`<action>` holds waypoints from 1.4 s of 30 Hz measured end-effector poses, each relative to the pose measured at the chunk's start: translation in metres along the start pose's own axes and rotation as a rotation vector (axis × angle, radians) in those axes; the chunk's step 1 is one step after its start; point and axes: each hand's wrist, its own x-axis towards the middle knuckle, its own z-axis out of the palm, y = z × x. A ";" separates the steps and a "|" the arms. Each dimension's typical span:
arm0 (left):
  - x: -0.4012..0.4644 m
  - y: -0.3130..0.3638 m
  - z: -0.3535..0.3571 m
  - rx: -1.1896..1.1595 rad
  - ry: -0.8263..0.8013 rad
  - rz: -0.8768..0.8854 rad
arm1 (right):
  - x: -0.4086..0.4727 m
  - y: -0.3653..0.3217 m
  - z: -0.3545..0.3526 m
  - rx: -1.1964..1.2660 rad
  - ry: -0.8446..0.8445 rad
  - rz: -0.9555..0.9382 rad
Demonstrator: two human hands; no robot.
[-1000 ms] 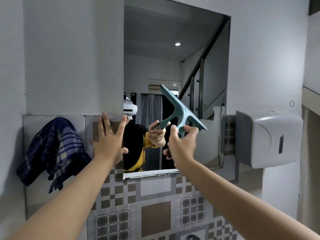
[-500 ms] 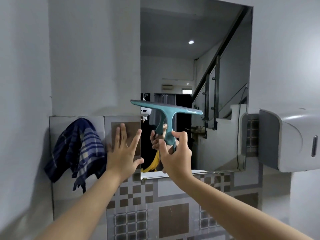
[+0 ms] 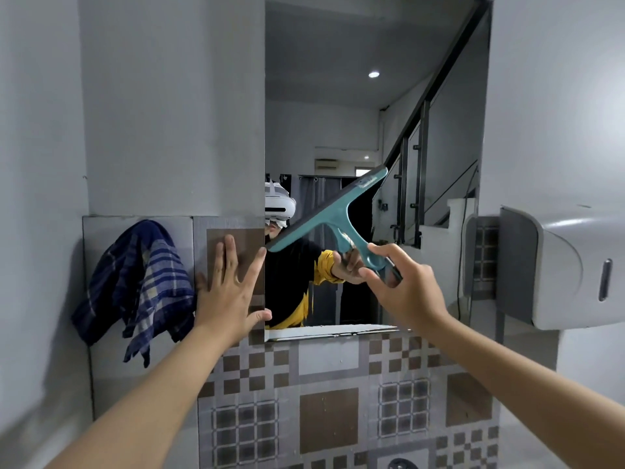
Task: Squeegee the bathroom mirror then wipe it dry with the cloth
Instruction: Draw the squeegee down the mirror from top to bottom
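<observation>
A tall frameless mirror (image 3: 338, 96) hangs on the grey wall and reflects a stairway and a person. My right hand (image 3: 406, 289) grips the handle of a teal squeegee (image 3: 333, 214) in front of the mirror's lower part. The blade is tilted, its left end low at the mirror's left edge and its right end high. My left hand (image 3: 230, 292) lies flat with fingers spread on the brown wall tile just left of the mirror. A blue checked cloth (image 3: 135, 286) hangs on the wall further left.
A white wall dispenser (image 3: 568, 265) juts out to the right of the mirror. Patterned grey and brown tiles (image 3: 328, 418) cover the wall below the mirror. The grey side wall (image 3: 33, 198) stands close on the left.
The squeegee blade has swung from level to a slant with its right end up, and my right hand has moved to the right. My left hand stays on the tile.
</observation>
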 end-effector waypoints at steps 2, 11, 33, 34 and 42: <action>0.000 0.000 0.000 0.004 -0.008 -0.005 | 0.001 0.010 -0.010 -0.041 0.005 -0.017; 0.000 0.000 0.002 -0.033 0.018 0.001 | -0.016 0.069 -0.060 -0.129 0.019 0.055; -0.003 0.006 0.006 -0.049 0.065 -0.017 | -0.071 0.090 -0.055 0.115 0.136 0.424; -0.003 0.006 0.007 -0.054 0.073 -0.011 | -0.071 0.085 -0.051 0.138 0.150 0.447; -0.001 0.004 0.013 -0.050 0.139 0.014 | -0.068 0.024 -0.005 0.403 0.226 0.667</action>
